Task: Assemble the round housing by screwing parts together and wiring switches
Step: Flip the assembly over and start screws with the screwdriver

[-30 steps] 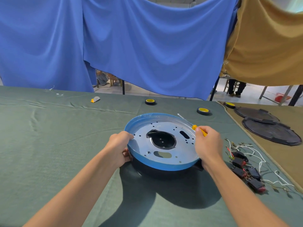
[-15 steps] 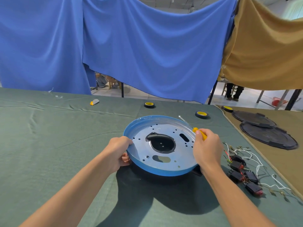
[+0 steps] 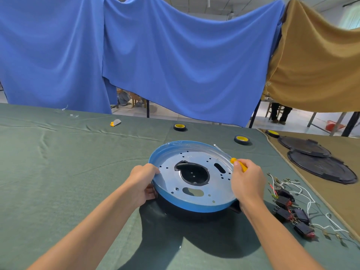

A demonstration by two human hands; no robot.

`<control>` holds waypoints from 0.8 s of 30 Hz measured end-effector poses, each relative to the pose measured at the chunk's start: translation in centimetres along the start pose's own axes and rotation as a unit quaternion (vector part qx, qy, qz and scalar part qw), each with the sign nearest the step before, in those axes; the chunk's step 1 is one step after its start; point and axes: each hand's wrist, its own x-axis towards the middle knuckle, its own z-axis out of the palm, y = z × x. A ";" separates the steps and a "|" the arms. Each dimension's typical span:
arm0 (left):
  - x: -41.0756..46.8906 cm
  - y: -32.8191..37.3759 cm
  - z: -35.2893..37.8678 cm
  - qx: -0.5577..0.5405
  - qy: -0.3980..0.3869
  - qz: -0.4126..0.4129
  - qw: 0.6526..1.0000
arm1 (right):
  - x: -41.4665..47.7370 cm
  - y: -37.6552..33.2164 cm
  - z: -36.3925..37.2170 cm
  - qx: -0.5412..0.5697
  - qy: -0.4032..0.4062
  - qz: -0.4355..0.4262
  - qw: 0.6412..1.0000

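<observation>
A round metal plate (image 3: 169,168) with a blue rim and a dark centre opening sits on a black round housing base (image 3: 194,213) on the green table. My left hand (image 3: 141,182) grips the plate's left edge, thumb on top. My right hand (image 3: 248,182) holds the plate's right edge and also grips a screwdriver (image 3: 231,159) with a yellow handle, its metal shaft pointing up and left over the rim. Several black and red switches (image 3: 292,211) with white wires lie to the right.
Two black tape rolls with yellow cores (image 3: 180,127) (image 3: 242,139) lie beyond the plate, a third (image 3: 272,133) on the brown cloth. Two black round covers (image 3: 319,164) rest at the right. A small yellow and grey object (image 3: 115,122) lies far left. Blue and brown cloths hang behind.
The view has tilted upward a little, so the plate and hands sit lower in the frame. Both hands keep the same hold on the plate and screwdriver.
</observation>
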 end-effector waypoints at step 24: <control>-1.1 4.0 -0.8 -0.096 0.175 0.309 0.930 | -0.7 0.9 -3.0 0.163 0.036 0.122 0.978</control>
